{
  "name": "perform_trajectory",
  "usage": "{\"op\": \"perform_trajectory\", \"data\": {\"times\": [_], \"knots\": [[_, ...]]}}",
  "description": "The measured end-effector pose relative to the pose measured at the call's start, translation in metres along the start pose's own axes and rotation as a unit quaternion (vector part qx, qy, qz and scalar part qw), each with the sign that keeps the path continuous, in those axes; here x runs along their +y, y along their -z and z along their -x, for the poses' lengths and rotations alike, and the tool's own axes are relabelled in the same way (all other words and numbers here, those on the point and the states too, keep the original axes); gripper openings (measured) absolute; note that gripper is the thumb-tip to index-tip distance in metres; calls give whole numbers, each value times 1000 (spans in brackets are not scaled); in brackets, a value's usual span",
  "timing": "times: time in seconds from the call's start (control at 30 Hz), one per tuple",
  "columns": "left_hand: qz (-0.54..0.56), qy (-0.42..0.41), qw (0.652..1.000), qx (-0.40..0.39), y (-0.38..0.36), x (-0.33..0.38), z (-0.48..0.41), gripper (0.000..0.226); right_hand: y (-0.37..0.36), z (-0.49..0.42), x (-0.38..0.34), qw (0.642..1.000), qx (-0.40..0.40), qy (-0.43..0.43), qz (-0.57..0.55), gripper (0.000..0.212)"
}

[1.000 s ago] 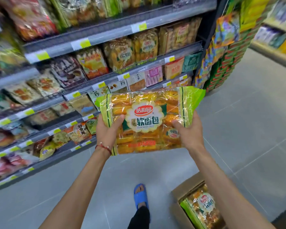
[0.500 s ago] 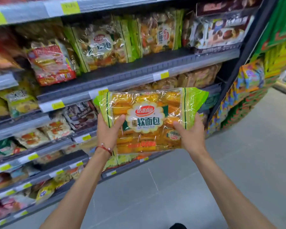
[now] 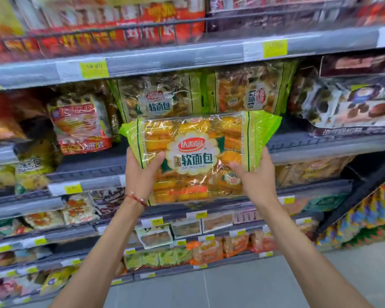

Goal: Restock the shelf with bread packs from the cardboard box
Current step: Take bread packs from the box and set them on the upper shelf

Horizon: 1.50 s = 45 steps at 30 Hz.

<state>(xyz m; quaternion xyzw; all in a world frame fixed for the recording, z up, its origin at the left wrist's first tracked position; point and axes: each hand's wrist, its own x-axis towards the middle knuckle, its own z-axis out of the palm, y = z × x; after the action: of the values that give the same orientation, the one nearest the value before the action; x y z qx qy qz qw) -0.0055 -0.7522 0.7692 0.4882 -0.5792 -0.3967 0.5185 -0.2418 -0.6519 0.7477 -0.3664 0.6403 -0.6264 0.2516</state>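
Both arms extended forward; left hand (image 3: 140,174) and right hand (image 3: 257,176) grip opposite lower edges of a bread pack (image 3: 196,156), thumbs on its front, held upright just before the shelf (image 3: 87,167), below matching packs (image 3: 162,98).

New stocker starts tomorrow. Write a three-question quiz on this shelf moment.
1. True or false: the green-edged bread pack is held by one hand only.
2. Which wrist wears the red string bracelet? A) left B) right
3. Fill in: the matching bread packs on the shelf sit directly ___ the held pack in the view.

Key
1. False: left hand and right hand both grip it.
2. A
3. above
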Motion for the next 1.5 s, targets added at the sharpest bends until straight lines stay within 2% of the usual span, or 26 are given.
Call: {"op": "perform_trajectory", "data": {"times": [0.1,0.17,0.23,0.3,0.33,0.43,0.47,0.57,0.7,0.87,1.0,1.1,1.2,1.27,1.33,1.4,1.5], "knots": [[1,-24,999,34,-6,8,-31,65,-13,-38,-11,999,-38,26,1,85],[-10,-40,998,55,-8,15,-51,71,-29,-63,-21,998,-24,43,31,81],[-9,-38,997,64,-7,15,-76,87,-43,-87,-26,997,-43,64,22,83],[-19,-20,997,74,-4,10,-106,94,-60,-107,-30,996,-49,72,1,91],[-26,-17,996,84,-2,8,-119,92,-68,-120,-26,996,-60,63,-3,94],[-6,-18,996,89,1,2,-157,76,-90,-152,-25,997,-51,50,21,75],[7,-21,996,85,1,-1,-169,71,-98,-161,-21,997,-46,52,31,76],[16,-22,997,76,-1,-11,-197,86,-123,-179,-14,996,-68,44,25,106],[18,6,998,65,-3,-36,-228,103,-147,-200,-6,996,-59,38,54,111],[27,10,998,61,-4,-58,-245,104,-160,-206,7,994,-73,29,71,110],[13,0,997,78,-8,-51,-236,91,-156,-206,16,989,-105,2,106,107],[-3,15,994,108,-11,-45,-221,101,-151,-201,11,988,-114,-7,108,106],[-66,26,988,140,-6,-48,-209,109,-144,-187,6,991,-81,10,103,94],[-82,19,982,169,-1,-49,-198,101,-135,-170,4,996,-42,29,78,82],[-41,19,981,187,0,-43,-176,85,-125,-152,3,999,-18,31,40,71],[-31,27,983,177,-3,-36,-149,72,-114,-131,0,999,-21,25,5,58],[-30,44,990,130,-14,-26,-105,52,-97,-99,-1,999,-40,23,12,46]]}}
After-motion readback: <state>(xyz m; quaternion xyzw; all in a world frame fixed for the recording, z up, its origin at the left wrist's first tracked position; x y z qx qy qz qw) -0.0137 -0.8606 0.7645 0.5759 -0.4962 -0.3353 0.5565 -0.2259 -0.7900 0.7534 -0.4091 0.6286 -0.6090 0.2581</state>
